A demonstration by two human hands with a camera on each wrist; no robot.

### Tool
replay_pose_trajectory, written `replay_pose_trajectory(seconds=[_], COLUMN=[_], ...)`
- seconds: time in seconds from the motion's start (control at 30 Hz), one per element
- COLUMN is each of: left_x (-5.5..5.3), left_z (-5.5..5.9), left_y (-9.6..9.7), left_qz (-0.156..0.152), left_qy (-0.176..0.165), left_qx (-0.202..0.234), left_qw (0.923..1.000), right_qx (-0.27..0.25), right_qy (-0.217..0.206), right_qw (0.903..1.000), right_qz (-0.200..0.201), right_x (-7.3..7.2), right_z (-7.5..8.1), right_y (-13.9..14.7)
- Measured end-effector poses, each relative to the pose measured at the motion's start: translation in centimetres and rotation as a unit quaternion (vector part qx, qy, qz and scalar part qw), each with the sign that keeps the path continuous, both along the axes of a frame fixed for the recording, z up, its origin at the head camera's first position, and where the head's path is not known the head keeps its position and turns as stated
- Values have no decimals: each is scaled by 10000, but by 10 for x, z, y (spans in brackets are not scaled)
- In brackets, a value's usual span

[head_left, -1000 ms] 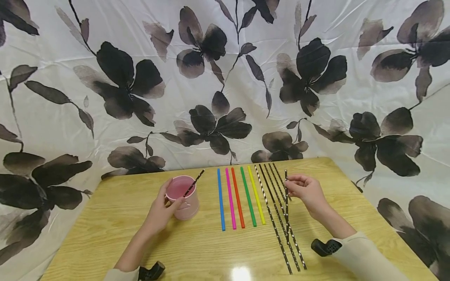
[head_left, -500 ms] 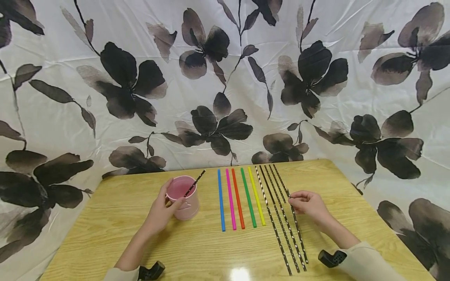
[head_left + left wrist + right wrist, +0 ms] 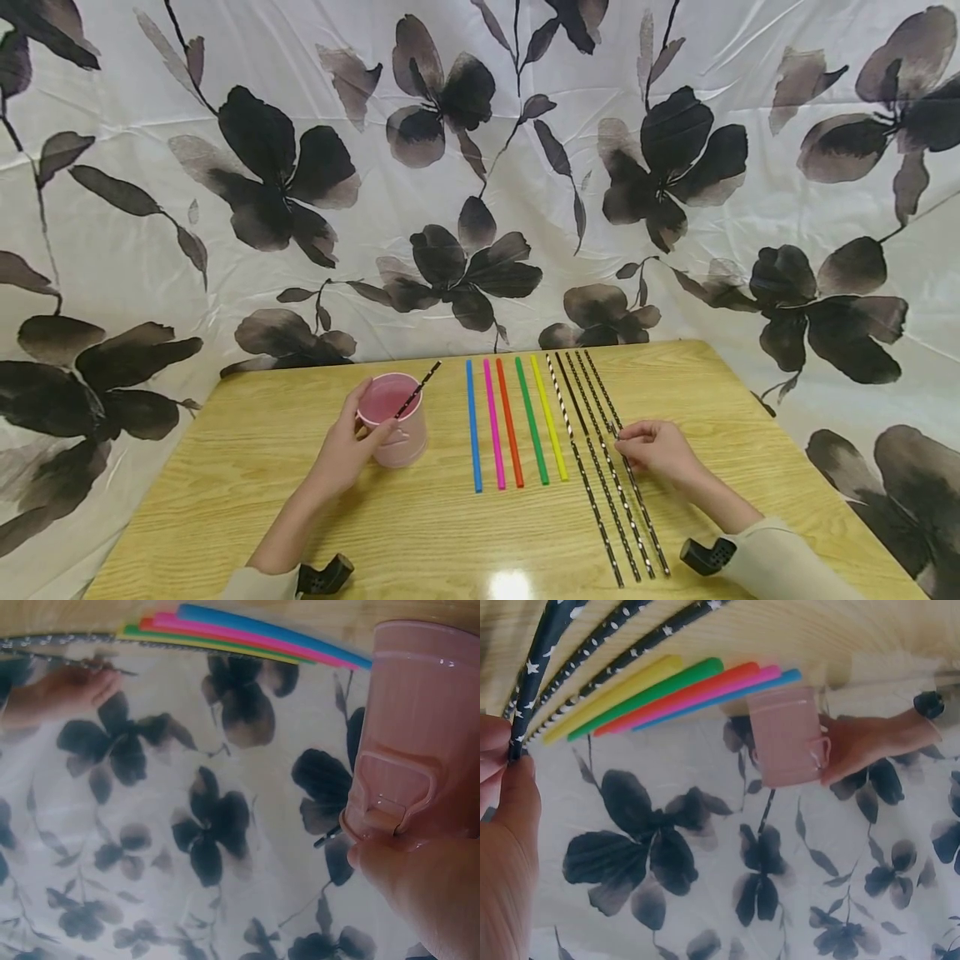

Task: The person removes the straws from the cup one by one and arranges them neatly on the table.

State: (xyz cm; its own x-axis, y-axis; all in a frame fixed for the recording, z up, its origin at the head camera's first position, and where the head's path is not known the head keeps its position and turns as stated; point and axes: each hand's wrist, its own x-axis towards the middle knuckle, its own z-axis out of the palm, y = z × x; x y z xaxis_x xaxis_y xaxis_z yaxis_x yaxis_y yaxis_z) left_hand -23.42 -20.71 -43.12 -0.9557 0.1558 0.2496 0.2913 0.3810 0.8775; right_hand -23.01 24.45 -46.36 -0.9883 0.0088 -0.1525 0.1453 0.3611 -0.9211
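Observation:
My left hand (image 3: 351, 457) grips the side of a pink cup (image 3: 403, 447) with small handles; the cup stands upright on the table. One dark patterned drinking straw (image 3: 420, 389) leans out over its rim. At the right, my right hand (image 3: 663, 452) pinches the far end of a black drinking straw (image 3: 647, 518), whose white stars show in the right wrist view (image 3: 531, 675). This straw lies at the right end of the near row, beside three similar black straws (image 3: 597, 512). Its pinched tip is partly hidden by the fingers.
Blue (image 3: 473, 429), pink (image 3: 494, 429), red (image 3: 510, 425), green (image 3: 532, 421) and yellow (image 3: 550, 421) straws lie side by side in the middle. Farther back is a row of several dark patterned straws (image 3: 572, 392). A floral cloth (image 3: 480, 167) hangs behind the wooden table (image 3: 255, 433).
My right hand has come nearer and slightly right with its black straw, which moved from across the others to alongside them at the row's right end. My left hand stays on the cup.

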Motion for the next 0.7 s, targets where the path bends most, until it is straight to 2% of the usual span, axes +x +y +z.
replay_pose_trajectory(seconds=[0.17,0.4,0.7], left_x=[1,0,-1], left_z=[1,1,0], left_y=[0,0,0], left_qz=[-3,-28,-45], left_qy=[37,51,42], left_qx=[-27,-10,18], left_qw=[10000,10000,10000], right_qx=[74,484,639], right_qy=[-95,42,-102], right_qw=[9999,9988,9975], right_qz=[-96,-98,-288], right_x=[-1,-3,-2], right_z=[-4,-10,-12], right_y=[0,-1,-3])
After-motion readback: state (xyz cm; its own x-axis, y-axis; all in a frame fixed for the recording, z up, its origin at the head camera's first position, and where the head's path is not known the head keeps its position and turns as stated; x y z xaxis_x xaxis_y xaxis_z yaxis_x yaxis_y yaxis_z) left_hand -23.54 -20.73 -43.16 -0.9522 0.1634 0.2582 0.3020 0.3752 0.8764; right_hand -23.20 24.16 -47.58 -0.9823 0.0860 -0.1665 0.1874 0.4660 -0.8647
